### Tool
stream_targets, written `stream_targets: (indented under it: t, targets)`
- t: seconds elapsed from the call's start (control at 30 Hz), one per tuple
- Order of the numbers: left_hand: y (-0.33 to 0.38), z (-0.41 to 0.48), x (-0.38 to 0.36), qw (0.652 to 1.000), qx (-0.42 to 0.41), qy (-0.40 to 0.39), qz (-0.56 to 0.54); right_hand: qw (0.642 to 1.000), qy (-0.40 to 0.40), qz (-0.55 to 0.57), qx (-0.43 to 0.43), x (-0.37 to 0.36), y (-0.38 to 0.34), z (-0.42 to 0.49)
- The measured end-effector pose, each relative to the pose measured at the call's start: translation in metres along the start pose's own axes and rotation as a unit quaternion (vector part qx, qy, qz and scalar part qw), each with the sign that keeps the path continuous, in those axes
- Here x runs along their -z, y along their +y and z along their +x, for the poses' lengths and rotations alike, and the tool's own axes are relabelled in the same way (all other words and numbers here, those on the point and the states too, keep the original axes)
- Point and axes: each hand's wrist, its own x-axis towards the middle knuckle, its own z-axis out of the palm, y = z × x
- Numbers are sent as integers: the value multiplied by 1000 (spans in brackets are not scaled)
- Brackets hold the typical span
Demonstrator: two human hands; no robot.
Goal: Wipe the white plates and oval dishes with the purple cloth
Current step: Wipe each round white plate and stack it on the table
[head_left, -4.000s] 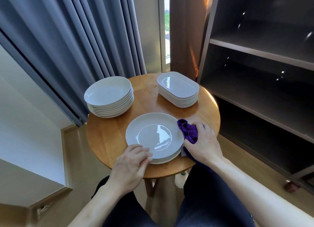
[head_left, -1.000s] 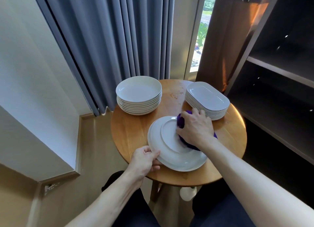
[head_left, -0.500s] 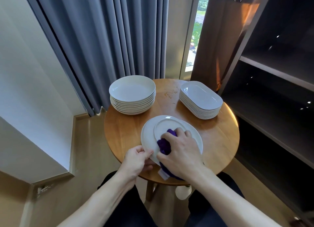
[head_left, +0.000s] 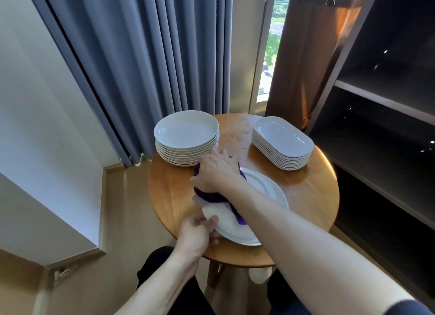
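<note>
The step in hand is the wiping of one white plate [head_left: 266, 188], which lies flat by the near edge of the round wooden table [head_left: 308, 197] and seems to rest on a second plate beneath. The right hand [head_left: 217, 171] reaches across it, palm down, fingers curled over the bunched purple cloth [head_left: 209, 195] and pressing it onto the plate's far-left rim; the forearm crosses the plate from the near right. The left hand [head_left: 196, 234] pinches the near-left rim, thumb on top, fingers tucked under, steadying it. The stack of round plates [head_left: 187, 132] stands at the far-left edge, just beside the right hand, and the stack of oval dishes [head_left: 282, 138] at the far-right edge. Next, I judge, the cloth must sweep round the remaining rim while the left hand's pinch holds the plate from sliding
</note>
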Motion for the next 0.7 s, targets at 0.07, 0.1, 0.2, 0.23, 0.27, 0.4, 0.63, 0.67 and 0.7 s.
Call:
stream_targets:
  t: [0.07, 0.1, 0.2, 0.23, 0.27, 0.4, 0.63, 0.67, 0.7]
  targets:
    - [-1, 1, -1, 1000, 9, 1, -14, 998, -26, 29, -39, 8, 10, 14]
    - [-2, 1, -1, 999, 14, -5, -29, 996, -39, 44, -61, 12, 18, 21]
    - [-1, 1, 0, 996, 31, -35, -75, 984, -75, 86, -134, 19, 47, 32]
    - [-1, 1, 0, 995, 34, -39, -82, 979, -84, 105, -151, 21, 59, 34]
    - [-1, 1, 0, 994, 37, -40, -91, 975, -86, 125, -163, 22, 71, 35]
    - [2, 1, -1, 991, 45, -37, -123, 961, -77, 187, -187, 19, 118, 24]
    - [8, 2, 1, 987, 56, -43, -144, 943, -7, 254, -213, -4, 144, -52]
    - [9, 2, 1, 987, 57, -45, -145, 942, -14, 259, -212, -5, 143, -64]
    - [9, 2, 1, 987, 59, -47, -144, 937, -33, 280, -208, -5, 143, -76]
